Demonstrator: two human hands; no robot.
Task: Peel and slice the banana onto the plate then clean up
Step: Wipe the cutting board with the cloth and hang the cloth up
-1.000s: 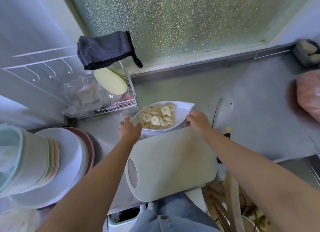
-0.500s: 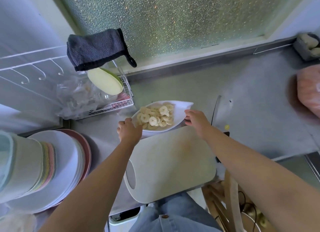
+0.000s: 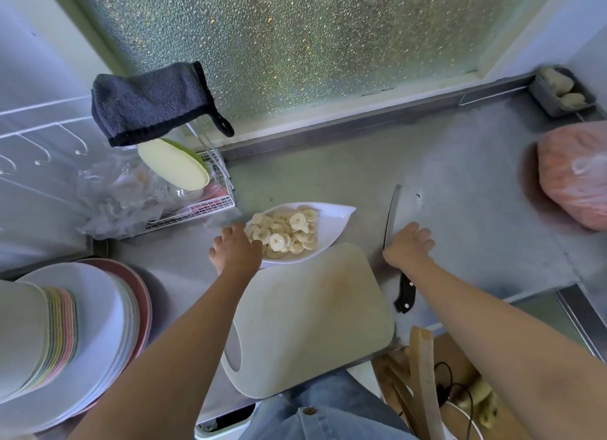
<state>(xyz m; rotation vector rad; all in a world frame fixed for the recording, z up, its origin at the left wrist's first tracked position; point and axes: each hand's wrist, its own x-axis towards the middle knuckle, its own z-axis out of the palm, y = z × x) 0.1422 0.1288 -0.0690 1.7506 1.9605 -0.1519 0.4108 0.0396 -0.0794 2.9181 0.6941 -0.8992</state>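
Note:
A white leaf-shaped plate (image 3: 338, 216) heaped with banana slices (image 3: 285, 232) sits on the steel counter, just beyond a white cutting board (image 3: 312, 318). My left hand (image 3: 235, 249) grips the plate's left rim with curled fingers. To the right of the board lies a black-handled knife (image 3: 393, 209). My right hand (image 3: 409, 245) rests over the knife where blade meets handle, fingers spread and relaxed. The handle end (image 3: 405, 295) shows below my wrist.
A stack of plates (image 3: 82, 324) fills the near left. Behind the plate stand a wire rack (image 3: 197, 206) with plastic bags and a grey cloth (image 3: 151, 101) hanging above. A pink bag (image 3: 574, 176) lies far right. Wooden pieces (image 3: 423, 374) lean below the counter edge.
My right hand has let go of the plate's right end and moved right onto the knife. My left hand stays at the plate's left rim.

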